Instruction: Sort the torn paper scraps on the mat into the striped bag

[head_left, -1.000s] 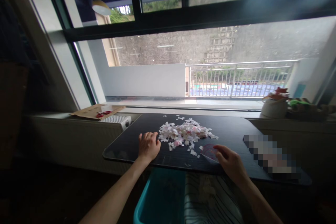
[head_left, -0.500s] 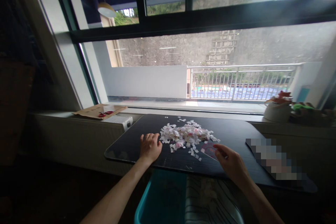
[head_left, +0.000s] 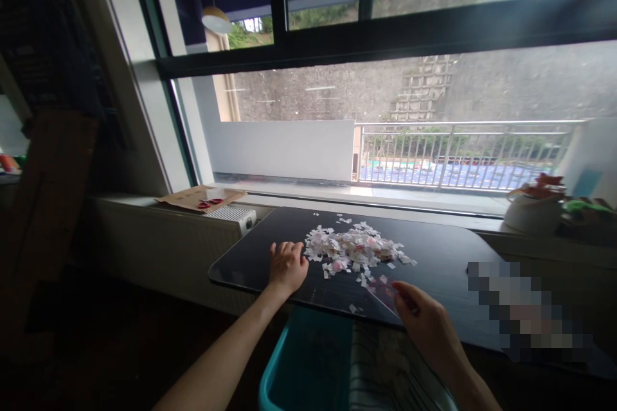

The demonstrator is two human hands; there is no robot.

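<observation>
A heap of small white and pinkish paper scraps (head_left: 354, 247) lies on the dark tabletop (head_left: 448, 263). My left hand (head_left: 288, 268) rests on the table at the heap's left side, fingers spread a little and holding nothing. Between the thumb and fingers of my right hand (head_left: 424, 311) is a thin, clear plastic piece (head_left: 380, 292) with reddish print, its edge low against the table in front of the heap. A few loose scraps (head_left: 355, 309) lie by the table's near edge. Below that edge stands a teal plastic bin (head_left: 308, 353).
Striped cloth (head_left: 380, 366) hangs beside the bin's opening. Red-handled scissors (head_left: 211, 203) lie on brown paper (head_left: 180, 198) at the left sill. A white pot (head_left: 535, 209) stands on the right sill. A blurred-out flat item (head_left: 525, 308) sits at the table's right.
My right hand has drawn the plastic piece toward the table's near edge, and some scraps have shifted that way. My left hand stays by the heap. The view has turned slightly left.
</observation>
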